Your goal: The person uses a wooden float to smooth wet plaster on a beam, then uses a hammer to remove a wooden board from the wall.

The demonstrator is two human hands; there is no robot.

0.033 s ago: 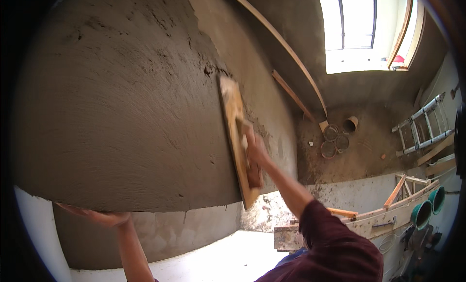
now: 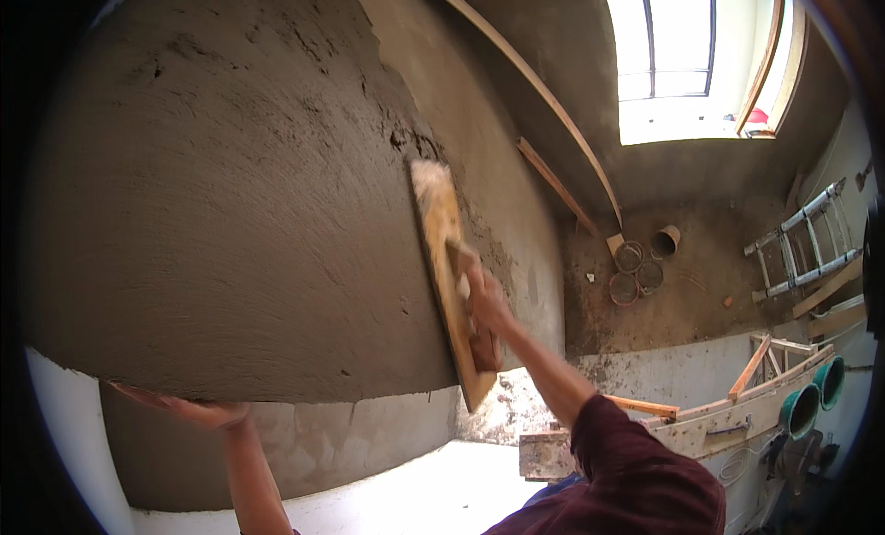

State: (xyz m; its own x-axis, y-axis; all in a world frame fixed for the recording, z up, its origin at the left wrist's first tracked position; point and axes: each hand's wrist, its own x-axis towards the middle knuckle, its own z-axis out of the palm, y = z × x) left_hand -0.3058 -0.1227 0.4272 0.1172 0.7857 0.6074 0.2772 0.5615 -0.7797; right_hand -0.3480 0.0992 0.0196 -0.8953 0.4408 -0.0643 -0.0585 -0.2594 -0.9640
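Observation:
My right hand [image 2: 489, 300] grips the handle of a long, light wooden float [image 2: 430, 203], held lengthwise against the wet grey plaster [image 2: 258, 212] along its rougher right-hand margin. Ragged, pitted plaster shows just above the float's upper end, and a drier, paler grey surface [image 2: 433, 74] lies to its right. My left hand [image 2: 194, 408] has its fingers stretched out along the lower edge of the plastered section, with its palm partly hidden and nothing visible held in it.
A window [image 2: 673, 47] is at upper right. Long boards [image 2: 544, 97] lean nearby, above several buckets [image 2: 650, 275] on the dirty floor [image 2: 645, 318]. A ladder [image 2: 807, 235] stands right. A wooden platform [image 2: 714, 415] with green buckets [image 2: 800, 411] is at lower right.
The float in my right hand has slid slightly down toward the lower edge of the picture, along the plaster. My left hand stays at the lower edge.

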